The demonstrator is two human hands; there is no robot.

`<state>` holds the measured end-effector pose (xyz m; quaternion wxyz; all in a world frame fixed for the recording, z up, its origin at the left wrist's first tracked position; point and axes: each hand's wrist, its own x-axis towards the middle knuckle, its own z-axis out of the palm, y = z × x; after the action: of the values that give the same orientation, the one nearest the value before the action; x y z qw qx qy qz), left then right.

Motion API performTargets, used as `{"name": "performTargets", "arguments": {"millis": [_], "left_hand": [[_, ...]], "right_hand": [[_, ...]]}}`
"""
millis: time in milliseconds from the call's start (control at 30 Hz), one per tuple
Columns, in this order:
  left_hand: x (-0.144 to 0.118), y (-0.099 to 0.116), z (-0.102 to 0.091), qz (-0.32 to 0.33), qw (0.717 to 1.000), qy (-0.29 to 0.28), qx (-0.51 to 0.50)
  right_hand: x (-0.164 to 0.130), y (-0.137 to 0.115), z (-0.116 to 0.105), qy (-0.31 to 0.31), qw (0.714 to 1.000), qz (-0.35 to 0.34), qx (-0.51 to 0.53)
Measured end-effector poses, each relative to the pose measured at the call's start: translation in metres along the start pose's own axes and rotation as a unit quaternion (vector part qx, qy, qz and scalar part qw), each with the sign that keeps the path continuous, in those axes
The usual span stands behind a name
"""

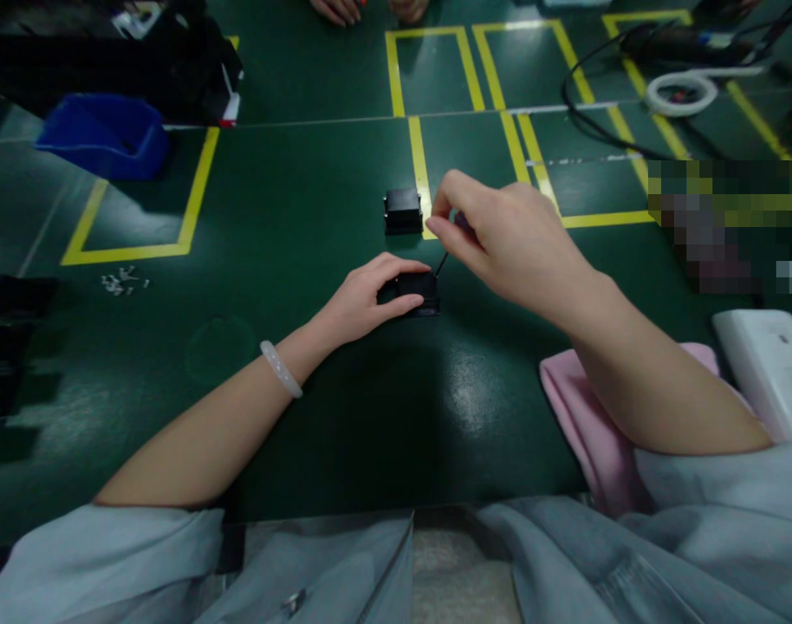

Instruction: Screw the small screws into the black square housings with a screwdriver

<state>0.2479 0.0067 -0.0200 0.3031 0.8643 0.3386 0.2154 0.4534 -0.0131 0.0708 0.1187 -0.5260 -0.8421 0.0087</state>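
two bare hands of yours work at the middle of the dark green table [292,217]. your left hand [370,299] lies low, forearm stretched flat across the table, fingers curled round a small black plastic box [418,290] and pinning it down, thumb on its near side. your right hand [500,238] hovers just above and behind that box, wrist raised, thumb and forefinger pinched on a thin dark tool [443,260] whose tip slants down to the box's far right corner. a second small black box [403,211] sits just beyond the held box, touching a yellow tape line [420,169]. well left of the box lie tiny pale parts [121,281] and a blue plastic bin [103,134].
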Motion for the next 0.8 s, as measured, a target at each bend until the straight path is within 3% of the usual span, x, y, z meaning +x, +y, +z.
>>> {"name": "performTargets", "arguments": {"millis": [800], "left_hand": [[-0.0006,-0.0025,0.0010,0.015,1.000,0.010,0.004]], "right_hand": [[-0.0014,-0.0040,-0.0019,-0.010,0.999,-0.004,-0.032]]}}
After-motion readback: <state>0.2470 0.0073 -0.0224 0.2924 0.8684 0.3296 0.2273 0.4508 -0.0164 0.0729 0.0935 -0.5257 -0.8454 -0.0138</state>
